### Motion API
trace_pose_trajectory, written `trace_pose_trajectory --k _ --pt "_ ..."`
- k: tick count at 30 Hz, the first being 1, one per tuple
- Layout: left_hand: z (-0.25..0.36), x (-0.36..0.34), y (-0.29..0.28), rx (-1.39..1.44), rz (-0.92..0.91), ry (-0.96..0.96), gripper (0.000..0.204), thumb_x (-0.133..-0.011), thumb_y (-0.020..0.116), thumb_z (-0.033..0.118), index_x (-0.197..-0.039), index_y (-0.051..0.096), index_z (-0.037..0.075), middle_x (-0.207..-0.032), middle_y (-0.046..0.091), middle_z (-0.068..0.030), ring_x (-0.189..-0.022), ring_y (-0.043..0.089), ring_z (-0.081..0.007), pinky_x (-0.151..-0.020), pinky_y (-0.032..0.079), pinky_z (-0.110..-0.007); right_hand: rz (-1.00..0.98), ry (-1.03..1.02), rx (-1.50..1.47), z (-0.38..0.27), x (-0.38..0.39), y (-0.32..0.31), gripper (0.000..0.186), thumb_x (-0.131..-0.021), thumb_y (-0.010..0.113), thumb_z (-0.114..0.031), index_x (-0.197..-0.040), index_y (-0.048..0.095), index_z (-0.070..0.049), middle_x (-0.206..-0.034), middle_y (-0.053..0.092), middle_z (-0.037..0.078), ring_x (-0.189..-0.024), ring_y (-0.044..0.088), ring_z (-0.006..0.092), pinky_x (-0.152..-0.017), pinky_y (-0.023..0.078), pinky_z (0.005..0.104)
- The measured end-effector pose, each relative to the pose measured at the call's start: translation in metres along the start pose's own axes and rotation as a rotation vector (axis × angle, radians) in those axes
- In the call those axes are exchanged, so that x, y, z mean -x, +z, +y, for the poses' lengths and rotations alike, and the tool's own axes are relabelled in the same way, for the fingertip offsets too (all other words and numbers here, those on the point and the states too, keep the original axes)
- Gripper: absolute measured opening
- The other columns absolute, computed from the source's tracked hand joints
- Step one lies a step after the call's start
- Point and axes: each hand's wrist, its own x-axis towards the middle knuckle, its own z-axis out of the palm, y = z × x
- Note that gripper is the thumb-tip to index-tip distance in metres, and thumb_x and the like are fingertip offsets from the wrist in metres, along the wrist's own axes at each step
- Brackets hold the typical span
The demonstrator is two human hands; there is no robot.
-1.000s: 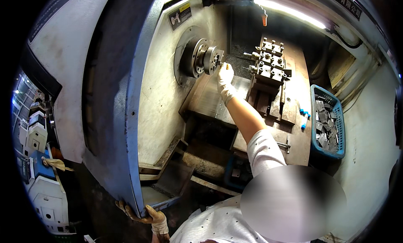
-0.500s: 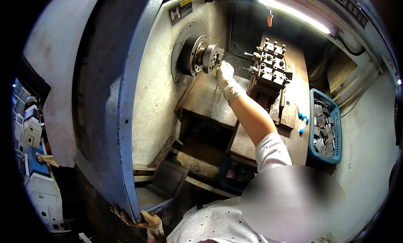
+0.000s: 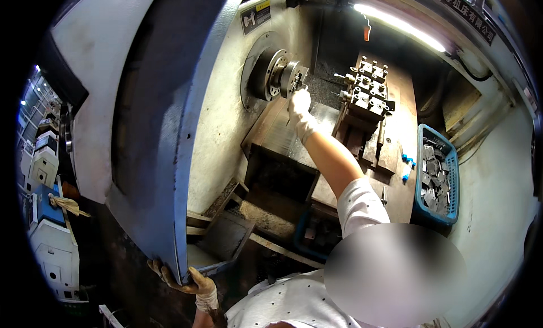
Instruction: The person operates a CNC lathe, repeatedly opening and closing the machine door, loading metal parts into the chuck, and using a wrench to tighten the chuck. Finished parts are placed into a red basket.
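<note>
My right hand (image 3: pixel 299 104), in a pale work glove, reaches into the lathe with its fingers closed just beside the chuck (image 3: pixel 291 79). What looks like a thin dark rod shows at the underside of that hand, largely hidden by the fingers. The chuck sits on a round spindle flange (image 3: pixel 268 73) in the cream wall. Down at the lower left, my left hand (image 3: pixel 195 284), in a stained glove, grips the bottom corner of the blue machine door (image 3: pixel 180 237), thumb on one side and fingers on the other.
A tool block (image 3: pixel 370 90) with several bolts stands right of my right hand. Further right, a blue basket (image 3: pixel 456 175) holds dark metal pieces, beside a blue-handled tool (image 3: pixel 407 168). A metal chute (image 3: pixel 226 234) lies below. A lamp (image 3: pixel 399 28) shines overhead.
My right hand has drawn slightly down and away from the chuck face. The view has shifted a little, and my left hand keeps its hold on the door corner.
</note>
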Motion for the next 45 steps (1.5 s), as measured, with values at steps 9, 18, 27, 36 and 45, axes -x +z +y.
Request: trace_pose_trajectory --k 9,18,27,36,45 --pt "0.021 -0.005 0.000 0.053 -0.034 -0.019 0.050 -0.068 0.044 0.012 -0.112 0.024 -0.001 -0.114 0.026 -0.0204 -0.108 0.022 -0.0371 -0.088 0.016 -0.049 -0.634 0.689 -0.369 -0.048 -0.004 -0.047 0.023 -0.076 0.034 -0.019 -0.057 0.040 -0.007 -0.048 0.040 0.004 -0.039 0.037 0.0153 -0.037 0.029 0.0247" --pt "0.086 0.026 0.065 0.335 -0.291 0.168 0.032 -0.061 0.051 0.011 -0.091 0.043 0.003 -0.101 0.037 -0.0140 -0.102 0.030 -0.0310 -0.087 0.018 -0.046 -0.631 0.848 -0.505 -0.071 0.030 -0.071 0.029 -0.077 0.033 -0.017 -0.049 0.030 -0.011 -0.039 0.027 -0.001 -0.029 0.024 0.0104 -0.029 0.016 0.0225" --pt "0.118 -0.092 0.273 0.720 -0.207 0.002 0.029 -0.075 0.041 0.009 -0.103 0.040 0.002 -0.106 0.041 -0.0126 -0.099 0.037 -0.0250 -0.085 0.030 -0.033 -0.650 0.333 -0.292 -0.044 0.037 -0.059 0.024 -0.074 0.042 -0.026 -0.076 0.050 -0.003 -0.052 0.048 0.008 -0.039 0.044 0.0171 -0.034 0.037 0.0282" --pt "0.138 -0.137 0.387 0.425 -0.711 0.132 0.043 -0.075 0.040 0.022 -0.115 0.027 0.012 -0.108 0.040 -0.0147 -0.096 0.040 -0.0294 -0.079 0.034 -0.035 -0.371 0.061 -0.081 -0.005 0.045 -0.038 0.019 -0.073 0.034 -0.012 -0.081 0.037 0.005 -0.063 0.048 0.018 -0.055 0.049 0.0248 -0.043 0.039 0.0343" --pt "0.143 -0.137 0.398 0.493 -0.596 0.143 0.036 -0.074 0.044 0.025 -0.107 0.038 0.012 -0.098 0.047 -0.0161 -0.088 0.045 -0.0308 -0.074 0.036 -0.036 -1.046 0.953 -0.832 -0.023 0.007 -0.049 0.021 -0.071 0.026 -0.009 -0.051 0.027 -0.013 -0.043 0.026 -0.002 -0.032 0.020 0.0083 -0.029 0.017 0.0222"
